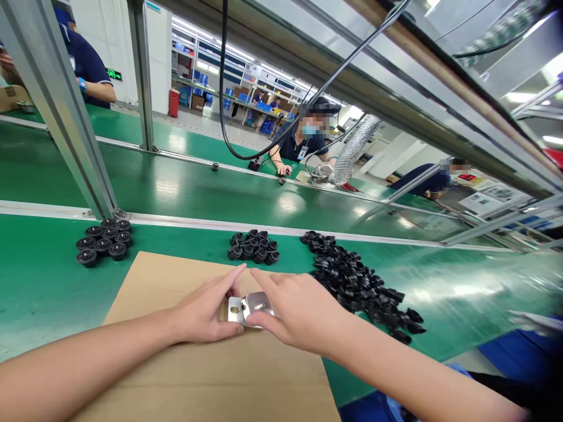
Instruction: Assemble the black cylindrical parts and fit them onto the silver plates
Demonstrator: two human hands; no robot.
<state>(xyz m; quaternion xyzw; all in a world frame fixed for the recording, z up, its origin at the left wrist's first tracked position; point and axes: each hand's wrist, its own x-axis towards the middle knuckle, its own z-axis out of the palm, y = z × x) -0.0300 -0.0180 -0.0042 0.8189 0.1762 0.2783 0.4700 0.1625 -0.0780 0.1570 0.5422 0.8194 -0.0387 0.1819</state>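
Observation:
A shiny metal bracket [236, 310] with a round hole in its flat left end lies low over the cardboard sheet, between my hands. My left hand [206, 309] curves around its left end, thumb along the near edge and fingers behind. My right hand [299, 308] is closed on the right part, its thumb across the near side and its fingers over the back. The fingers hide some of the bracket, so its full shape does not show.
Cardboard [185, 375] covers the green bench [35, 281] in front of me. Black round parts [103, 246] stand at left, more black parts [254, 247] behind my hands, and a large heap [352, 275] at right. Across the conveyor [197, 190] sits a co-worker [303, 140]. A metal post [65, 111] rises at left.

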